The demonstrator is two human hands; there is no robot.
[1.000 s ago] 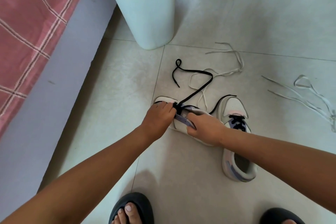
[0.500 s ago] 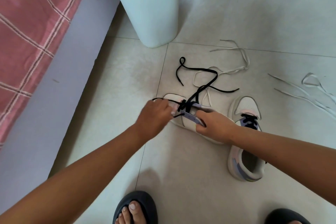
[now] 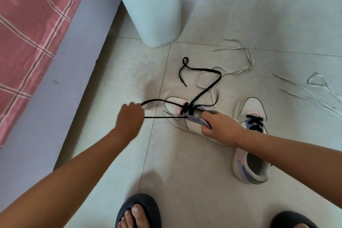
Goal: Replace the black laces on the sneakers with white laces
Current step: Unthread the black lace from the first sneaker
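Note:
A white sneaker (image 3: pixel 174 106) lies on the floor tiles with a black lace (image 3: pixel 207 89) partly threaded near its toe. My left hand (image 3: pixel 130 117) grips a loop of that lace, drawn out taut to the left of the shoe. My right hand (image 3: pixel 217 126) holds the shoe at its purple eyelet strip. The lace's free end trails away across the floor behind the shoe. A second sneaker (image 3: pixel 249 140), laced in black, stands to the right. One white lace (image 3: pixel 238 61) lies beyond the shoes, another white lace (image 3: pixel 314 90) at far right.
A white bin (image 3: pixel 153 15) with a blue liner stands on the floor behind the shoes. A bed with a pink checked cover (image 3: pixel 31 24) runs along the left. My feet in dark slippers (image 3: pixel 138 211) are at the bottom edge.
My left hand has pulled a loop of black lace out of the shoe toward the left. The right hand has stayed on the shoe. The lace's short end has shifted.

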